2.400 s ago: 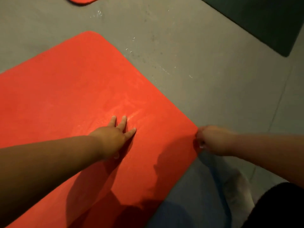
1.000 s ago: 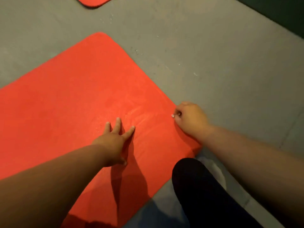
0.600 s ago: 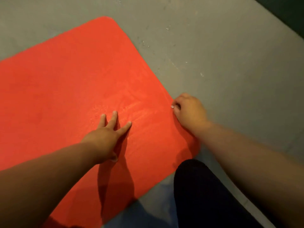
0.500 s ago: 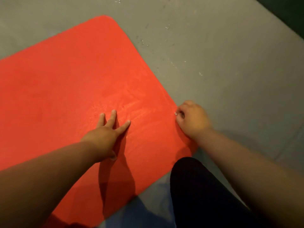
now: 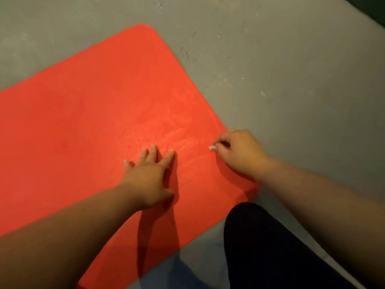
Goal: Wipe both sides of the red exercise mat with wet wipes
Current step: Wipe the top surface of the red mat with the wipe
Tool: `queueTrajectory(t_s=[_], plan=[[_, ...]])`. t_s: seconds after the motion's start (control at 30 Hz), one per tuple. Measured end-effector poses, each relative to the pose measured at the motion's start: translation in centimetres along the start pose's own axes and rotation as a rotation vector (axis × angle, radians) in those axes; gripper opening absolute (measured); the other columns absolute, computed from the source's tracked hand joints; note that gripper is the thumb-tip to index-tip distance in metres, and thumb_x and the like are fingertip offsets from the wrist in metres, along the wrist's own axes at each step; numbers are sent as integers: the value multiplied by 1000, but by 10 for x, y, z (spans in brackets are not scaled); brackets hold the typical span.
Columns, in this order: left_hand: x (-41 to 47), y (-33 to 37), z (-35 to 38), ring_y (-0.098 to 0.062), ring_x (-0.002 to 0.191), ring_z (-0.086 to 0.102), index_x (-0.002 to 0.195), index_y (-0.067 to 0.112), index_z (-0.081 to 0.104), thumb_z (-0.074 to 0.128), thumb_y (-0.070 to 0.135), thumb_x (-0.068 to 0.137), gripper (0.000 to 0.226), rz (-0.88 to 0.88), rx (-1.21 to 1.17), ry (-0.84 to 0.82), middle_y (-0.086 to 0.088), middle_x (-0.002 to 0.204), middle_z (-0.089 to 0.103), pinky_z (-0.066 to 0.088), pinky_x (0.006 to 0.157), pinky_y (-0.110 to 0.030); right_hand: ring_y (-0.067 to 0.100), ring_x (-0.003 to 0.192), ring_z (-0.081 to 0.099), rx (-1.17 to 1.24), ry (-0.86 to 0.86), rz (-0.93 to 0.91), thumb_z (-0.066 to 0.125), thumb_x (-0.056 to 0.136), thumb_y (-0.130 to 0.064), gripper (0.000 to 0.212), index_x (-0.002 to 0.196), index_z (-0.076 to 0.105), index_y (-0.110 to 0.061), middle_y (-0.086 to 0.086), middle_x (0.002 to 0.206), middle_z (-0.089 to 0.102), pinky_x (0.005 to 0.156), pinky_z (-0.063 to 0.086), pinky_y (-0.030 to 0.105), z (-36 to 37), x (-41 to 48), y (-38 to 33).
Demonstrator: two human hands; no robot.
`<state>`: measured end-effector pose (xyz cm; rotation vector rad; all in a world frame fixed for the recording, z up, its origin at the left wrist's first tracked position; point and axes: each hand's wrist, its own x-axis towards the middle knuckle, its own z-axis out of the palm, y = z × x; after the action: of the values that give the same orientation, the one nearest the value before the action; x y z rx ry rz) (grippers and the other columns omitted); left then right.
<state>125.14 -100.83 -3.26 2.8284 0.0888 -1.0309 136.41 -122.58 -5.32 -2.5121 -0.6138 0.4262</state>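
Observation:
The red exercise mat (image 5: 87,122) lies flat on the grey floor, filling the left and centre. Faint damp streaks show on its surface near the right edge. My left hand (image 5: 149,174) presses flat on the mat with fingers spread, holding nothing. My right hand (image 5: 239,152) is clenched over the mat's right edge, and a small white scrap of wet wipe (image 5: 212,147) sticks out between its fingertips. Most of the wipe is hidden inside the fist.
Grey floor (image 5: 291,80) with pale specks spreads to the right and behind the mat. A dark mat corner (image 5: 375,11) shows at the top right. My dark-clothed knee (image 5: 260,247) rests beside the mat's near right corner.
My right hand slid from the mat's near right corner up along its right edge and onto the surface. My left hand stayed planted. The dark knee came into view.

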Motion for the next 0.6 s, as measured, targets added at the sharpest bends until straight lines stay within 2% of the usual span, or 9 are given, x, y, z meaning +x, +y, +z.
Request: queueTrajectory(t_s=[0.1, 0.17, 0.23, 0.27, 0.33, 0.4, 0.47, 0.53, 0.6], plan=[[2, 30, 7, -22, 142, 20, 153, 28, 11, 60, 53, 85, 88, 222, -125, 248, -1, 159, 16, 16, 115, -30, 10, 78, 65, 292, 55, 100, 50, 89, -5, 28, 105, 70, -16, 1, 96, 73, 79, 51, 26, 8, -20, 0], [16, 50, 11, -24, 136, 28, 152, 26, 19, 59, 47, 88, 79, 313, -175, 286, -2, 155, 25, 18, 111, -27, 5, 65, 62, 386, 160, 223, 45, 89, -1, 33, 106, 68, -18, -1, 92, 71, 74, 52, 27, 7, -25, 11], [35, 69, 8, -29, 124, 41, 148, 23, 34, 59, 40, 90, 65, 352, -192, 311, -7, 145, 41, 27, 105, -31, 9, 69, 61, 290, 221, 256, 44, 87, 1, 34, 104, 68, -15, 2, 92, 71, 76, 47, 22, 2, -30, 25], [43, 78, 5, -31, 113, 49, 139, 20, 48, 58, 37, 90, 53, 404, -188, 334, -10, 131, 52, 35, 97, -34, 14, 77, 63, 243, 228, 248, 43, 85, -1, 34, 103, 68, -14, 4, 94, 71, 78, 45, 22, -2, -32, 30], [52, 91, 3, -32, 85, 58, 105, 13, 70, 47, 35, 89, 35, 543, -109, 359, -10, 96, 62, 46, 75, -35, 19, 85, 65, 204, 208, 243, 42, 82, -4, 35, 101, 69, -11, 4, 96, 70, 78, 43, 19, -8, -37, 41], [62, 89, 1, -30, 72, 58, 82, 11, 68, 47, 36, 86, 33, 614, -13, 406, -9, 82, 59, 48, 63, -34, 15, 82, 63, 191, 161, 225, 44, 82, -1, 33, 97, 72, -9, 2, 93, 69, 74, 39, 9, -10, -37, 45], [72, 82, -8, -33, 78, 57, 88, 11, 65, 62, 36, 81, 26, 558, -32, 437, -11, 90, 59, 50, 68, -37, 9, 80, 60, 194, 128, 192, 46, 82, 3, 31, 93, 73, -9, 4, 92, 71, 73, 37, 3, -10, -31, 44], [83, 78, -17, -36, 91, 56, 110, 11, 63, 72, 37, 76, 44, 502, -86, 480, -14, 110, 59, 50, 80, -42, 12, 78, 61, 244, 121, 229, 46, 81, 3, 31, 88, 72, -11, 3, 85, 70, 76, 45, 16, -11, -21, 40], [92, 86, -24, -36, 99, 57, 129, 13, 58, 74, 34, 76, 59, 540, -86, 482, -14, 124, 58, 46, 89, -40, 19, 75, 63, 272, 187, 286, 42, 75, -9, 28, 80, 69, -15, 0, 75, 67, 74, 51, 31, -14, -15, 39]])
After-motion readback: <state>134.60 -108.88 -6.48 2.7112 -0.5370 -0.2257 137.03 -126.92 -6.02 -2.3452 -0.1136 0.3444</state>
